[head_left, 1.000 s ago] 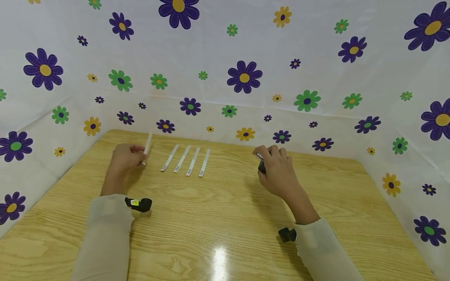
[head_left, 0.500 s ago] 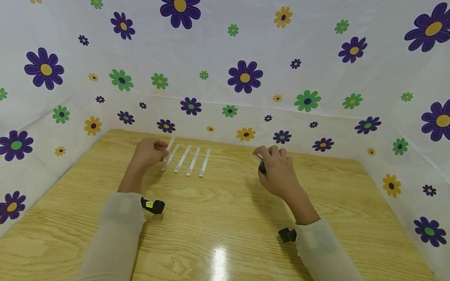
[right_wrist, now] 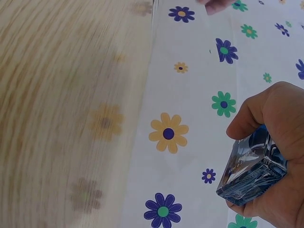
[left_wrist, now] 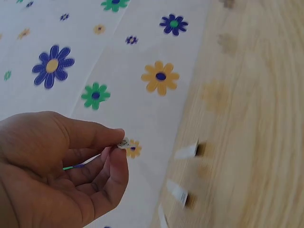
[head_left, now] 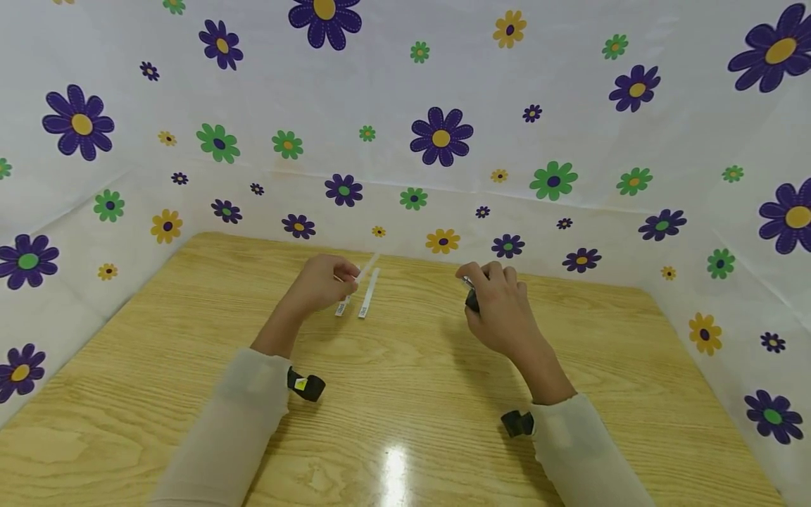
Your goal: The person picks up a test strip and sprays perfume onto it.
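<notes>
My left hand (head_left: 322,283) pinches a white paper strip (head_left: 369,265) between thumb and fingertips, raised above the table. In the left wrist view, the printed end of that held strip (left_wrist: 124,143) pokes out at the fingertips. Below the hand lie more white strips with small print at one end; one strip (head_left: 369,294) is fully seen, another (head_left: 340,308) is partly covered by the hand. My right hand (head_left: 503,310) grips a clear glass perfume bottle with a dark blue tint (right_wrist: 249,168), held up over the table's right half. Its upper part is hidden by the fingers.
The wood-grain table (head_left: 355,394) is bounded at the back and sides by a white cloth (head_left: 380,91) printed with flowers. Each wrist wears a small black camera, the left one (head_left: 307,385) and the right one (head_left: 518,424).
My left hand has moved rightward with the pinched paper strip, passing over the row and now covering some strips. The right hand stays put with the perfume bottle.
</notes>
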The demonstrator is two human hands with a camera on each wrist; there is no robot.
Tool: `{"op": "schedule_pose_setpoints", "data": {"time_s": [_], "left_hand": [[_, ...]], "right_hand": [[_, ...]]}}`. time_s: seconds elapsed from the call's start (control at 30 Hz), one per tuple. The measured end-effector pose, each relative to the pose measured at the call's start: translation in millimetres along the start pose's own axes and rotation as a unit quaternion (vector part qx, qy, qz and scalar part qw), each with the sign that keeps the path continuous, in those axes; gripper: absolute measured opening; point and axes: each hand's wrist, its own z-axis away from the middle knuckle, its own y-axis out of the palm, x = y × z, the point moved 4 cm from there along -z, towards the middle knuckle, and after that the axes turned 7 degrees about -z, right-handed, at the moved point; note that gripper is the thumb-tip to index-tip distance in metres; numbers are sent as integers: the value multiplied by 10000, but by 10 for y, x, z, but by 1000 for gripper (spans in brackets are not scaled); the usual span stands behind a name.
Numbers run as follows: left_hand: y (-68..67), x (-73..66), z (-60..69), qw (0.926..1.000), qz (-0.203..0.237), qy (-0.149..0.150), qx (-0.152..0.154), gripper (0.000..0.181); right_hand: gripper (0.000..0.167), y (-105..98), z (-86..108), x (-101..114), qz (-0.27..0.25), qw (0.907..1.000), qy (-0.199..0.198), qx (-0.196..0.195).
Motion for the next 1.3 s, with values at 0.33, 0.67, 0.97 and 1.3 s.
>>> {"op": "schedule_pose_setpoints", "data": {"time_s": [0.33,0.67,0.97,1.3], "left_hand": [[337,-289,23,9970,165,376,658,21],[484,-479,83,9927,457,569,958,18],[526,-587,142,9855,984,499,1287,16],[536,-656,162,9809,1216,496,1434,16]], "right_hand": [[47,11,-14,-5,20,10000,-55,-22],[48,11,-20,11,-85,9999,-103,-18],[48,9,-22,6,-41,9999,-147,12],[49,-8,-18,8,-62,9999,-75,38]]}}
